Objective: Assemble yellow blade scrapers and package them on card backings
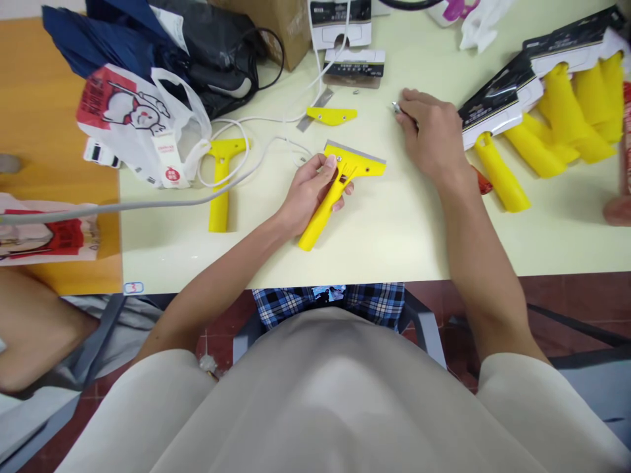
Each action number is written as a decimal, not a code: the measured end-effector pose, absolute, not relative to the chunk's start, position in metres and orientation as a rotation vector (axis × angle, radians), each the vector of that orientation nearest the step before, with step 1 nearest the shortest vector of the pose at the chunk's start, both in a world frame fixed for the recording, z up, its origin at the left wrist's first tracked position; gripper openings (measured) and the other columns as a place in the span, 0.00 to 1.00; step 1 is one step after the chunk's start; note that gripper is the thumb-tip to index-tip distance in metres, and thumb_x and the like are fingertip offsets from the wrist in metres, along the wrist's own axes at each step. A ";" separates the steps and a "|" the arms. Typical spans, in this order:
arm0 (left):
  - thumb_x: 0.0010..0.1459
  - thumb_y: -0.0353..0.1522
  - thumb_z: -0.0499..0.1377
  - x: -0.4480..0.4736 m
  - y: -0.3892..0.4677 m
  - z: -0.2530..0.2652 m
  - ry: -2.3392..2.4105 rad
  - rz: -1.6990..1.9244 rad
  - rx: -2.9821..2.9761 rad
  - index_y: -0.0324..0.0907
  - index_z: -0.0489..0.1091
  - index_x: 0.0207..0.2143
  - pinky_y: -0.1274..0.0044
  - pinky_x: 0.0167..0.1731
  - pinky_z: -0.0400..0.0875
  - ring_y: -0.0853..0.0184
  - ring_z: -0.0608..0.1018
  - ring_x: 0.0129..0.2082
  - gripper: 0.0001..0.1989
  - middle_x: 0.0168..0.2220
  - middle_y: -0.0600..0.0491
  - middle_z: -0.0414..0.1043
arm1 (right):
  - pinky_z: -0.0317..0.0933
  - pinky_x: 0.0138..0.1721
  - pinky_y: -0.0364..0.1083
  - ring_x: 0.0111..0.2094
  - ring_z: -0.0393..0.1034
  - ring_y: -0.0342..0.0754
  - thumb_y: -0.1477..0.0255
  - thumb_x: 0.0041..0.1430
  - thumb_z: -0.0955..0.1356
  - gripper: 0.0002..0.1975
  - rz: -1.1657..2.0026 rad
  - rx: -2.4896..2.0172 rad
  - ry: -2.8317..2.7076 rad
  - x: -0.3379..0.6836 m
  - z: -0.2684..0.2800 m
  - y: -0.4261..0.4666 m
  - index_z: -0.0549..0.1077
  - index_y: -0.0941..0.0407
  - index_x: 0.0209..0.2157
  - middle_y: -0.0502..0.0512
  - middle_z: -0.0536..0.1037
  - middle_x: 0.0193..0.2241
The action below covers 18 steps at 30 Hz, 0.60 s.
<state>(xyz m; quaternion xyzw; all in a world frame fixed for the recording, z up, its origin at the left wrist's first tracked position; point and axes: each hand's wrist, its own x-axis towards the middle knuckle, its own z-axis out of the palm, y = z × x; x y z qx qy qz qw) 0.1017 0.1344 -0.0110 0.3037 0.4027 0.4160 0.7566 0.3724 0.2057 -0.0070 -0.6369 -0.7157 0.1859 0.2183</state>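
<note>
My left hand (315,190) is closed on a yellow plastic scraper (323,213), its grey blade edge facing away from me and its handle pointing down left. The thumb presses near a screw on the scraper's head. My right hand (428,131) rests on the table with its fingers curled; a small shiny metal piece (396,107) shows at the fingertips, its kind unclear. Between the hands and farther back lie a loose yellow cover plate (332,116), a thin grey blade (323,98) partly under it and a tiny metal part (355,92).
Another yellow scraper (219,197) lies left under a white cable (241,174). Packaged yellow scrapers (557,118) are piled at right. Card packages (355,66), a cardboard box (290,29), a plastic bag (133,118) and a dark bag (217,52) stand behind. Another person's arm (39,328) is at left.
</note>
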 end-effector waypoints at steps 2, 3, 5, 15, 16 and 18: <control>0.79 0.45 0.67 0.101 0.135 -0.013 0.859 0.911 0.665 0.46 0.65 0.44 0.83 0.21 0.70 0.73 0.84 0.31 0.18 0.39 0.55 0.78 | 0.65 0.83 0.63 0.79 0.68 0.45 0.59 0.78 0.59 0.21 0.497 -1.742 -2.002 0.375 -0.008 0.207 0.80 0.30 0.58 0.28 0.72 0.74; 0.79 0.46 0.68 0.101 0.135 -0.013 0.847 0.913 0.664 0.46 0.65 0.43 0.83 0.21 0.70 0.73 0.84 0.31 0.18 0.39 0.55 0.78 | 0.65 0.83 0.62 0.78 0.69 0.45 0.60 0.79 0.59 0.21 0.487 -1.736 -2.000 0.377 -0.008 0.208 0.81 0.31 0.58 0.30 0.73 0.73; 0.79 0.46 0.68 0.101 0.134 -0.013 0.825 0.913 0.662 0.46 0.65 0.43 0.83 0.21 0.70 0.73 0.84 0.32 0.19 0.39 0.55 0.78 | 0.65 0.83 0.60 0.76 0.72 0.47 0.60 0.78 0.59 0.22 0.475 -1.730 -1.991 0.381 -0.009 0.211 0.82 0.33 0.57 0.33 0.75 0.72; 0.80 0.44 0.67 0.101 0.133 -0.012 0.806 0.929 0.660 0.46 0.66 0.42 0.82 0.22 0.71 0.72 0.84 0.32 0.18 0.39 0.55 0.78 | 0.67 0.71 0.59 0.60 0.76 0.53 0.64 0.74 0.62 0.17 0.334 -1.725 -1.828 0.389 -0.020 0.224 0.83 0.47 0.49 0.56 0.85 0.60; 0.80 0.44 0.67 0.101 0.133 -0.013 0.810 0.926 0.670 0.46 0.65 0.41 0.82 0.22 0.71 0.72 0.85 0.32 0.18 0.39 0.54 0.78 | 0.68 0.69 0.59 0.58 0.76 0.54 0.66 0.73 0.62 0.17 0.323 -1.734 -1.793 0.391 -0.022 0.225 0.82 0.50 0.49 0.59 0.85 0.59; 0.82 0.44 0.64 0.101 0.133 -0.014 0.830 0.915 0.694 0.46 0.65 0.42 0.82 0.22 0.71 0.71 0.85 0.33 0.17 0.39 0.53 0.80 | 0.70 0.63 0.58 0.54 0.80 0.53 0.67 0.73 0.63 0.16 0.335 -1.739 -1.689 0.395 -0.023 0.227 0.81 0.52 0.51 0.63 0.85 0.56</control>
